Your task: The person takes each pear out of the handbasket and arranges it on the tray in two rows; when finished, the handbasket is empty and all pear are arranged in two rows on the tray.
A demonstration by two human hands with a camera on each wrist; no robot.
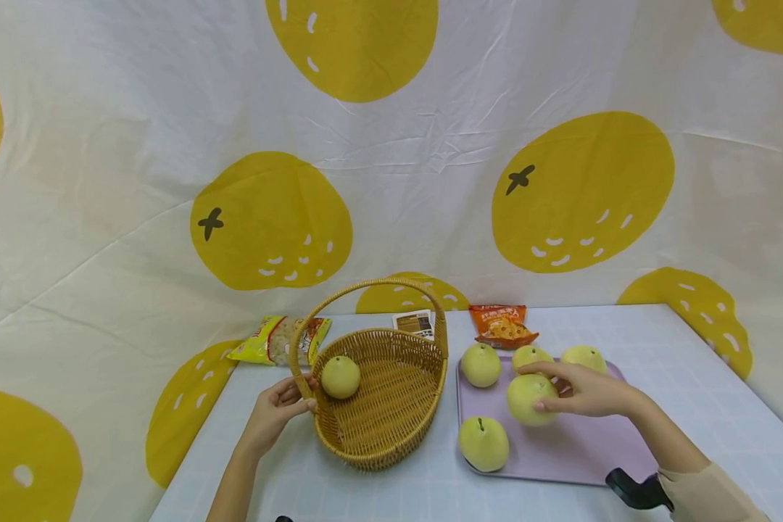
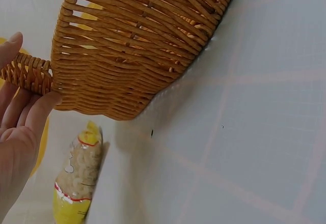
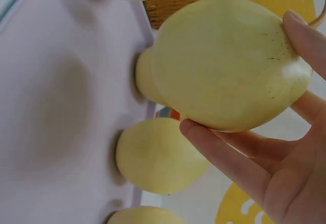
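Observation:
My left hand (image 1: 267, 419) grips the handle of a brown wicker basket (image 1: 391, 413) near its base, thumb on one side and fingers on the other. Inside the basket, against its left wall, lies one pale yellow-green pear (image 1: 341, 377). My right hand (image 1: 590, 390) holds another pear (image 3: 229, 63) between thumb and fingertips, lifted above a light purple tray (image 1: 574, 457). Several more pears stand on that tray: one at the front left corner (image 1: 484, 445), the others along the back, such as the back left pear (image 1: 481, 365). The held pear partly hides one behind it.
Behind the basket on the left lies a yellow snack bag (image 1: 270, 341). An orange snack packet (image 1: 501, 326) sits behind the tray, and a small printed packet (image 1: 414, 322) shows behind the basket. A pale checked cloth (image 1: 711, 391) covers the table; a patterned curtain (image 1: 431, 181) hangs at the back.

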